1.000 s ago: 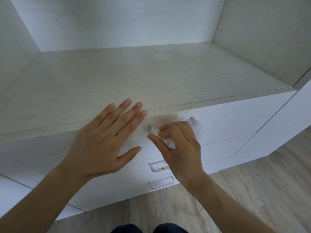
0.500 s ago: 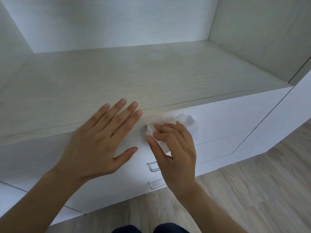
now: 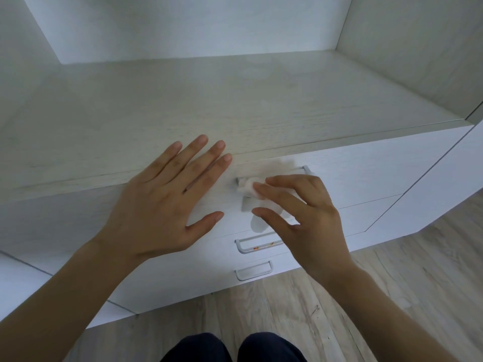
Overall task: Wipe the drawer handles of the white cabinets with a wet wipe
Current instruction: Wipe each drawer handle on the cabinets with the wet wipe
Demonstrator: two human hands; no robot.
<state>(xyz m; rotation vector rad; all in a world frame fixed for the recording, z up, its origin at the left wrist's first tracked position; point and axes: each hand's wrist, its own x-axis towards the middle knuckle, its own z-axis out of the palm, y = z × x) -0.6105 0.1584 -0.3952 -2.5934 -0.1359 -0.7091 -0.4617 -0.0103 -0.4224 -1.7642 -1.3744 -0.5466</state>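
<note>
A white cabinet (image 3: 379, 163) has three stacked drawers with pale metal handles. My right hand (image 3: 308, 218) holds a crumpled white wet wipe (image 3: 248, 186) against the left end of the top drawer handle (image 3: 304, 169), whose right end shows past my fingers. My left hand (image 3: 162, 202) lies flat with straight, spread fingers on the top drawer's front and upper edge, left of the handle. The middle drawer handle (image 3: 244, 246) and the bottom drawer handle (image 3: 252, 274) sit below, the middle one partly behind my right wrist.
The cabinet top (image 3: 235, 100) is a wide pale wood-grain shelf in an alcove with walls at the back and both sides. Light wooden floor (image 3: 392, 296) lies to the right and below. My dark-clothed legs (image 3: 232, 348) show at the bottom edge.
My right hand slid the wipe leftward along the top handle, uncovering the handle's right end. The left hand stayed flat on the drawer front.
</note>
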